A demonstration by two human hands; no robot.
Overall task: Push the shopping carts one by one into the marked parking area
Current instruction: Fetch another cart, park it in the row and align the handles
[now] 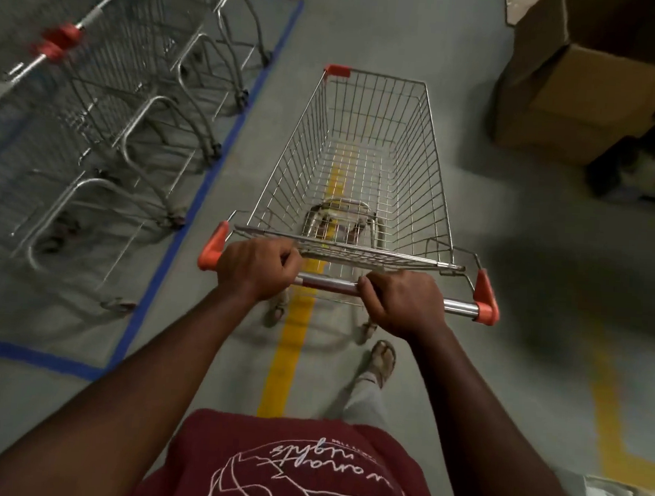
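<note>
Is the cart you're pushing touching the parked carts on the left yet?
Apart. The head view shows bare floor and the blue tape line between the pushed cart and the parked carts. Both hands grip its handle.

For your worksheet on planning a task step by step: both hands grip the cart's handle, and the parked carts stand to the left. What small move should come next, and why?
Probably steer the shopping cart leftward. The left hand and right hand grip its handle, yet it stands over the yellow line, outside the blue tape outline round the parked carts.
</note>
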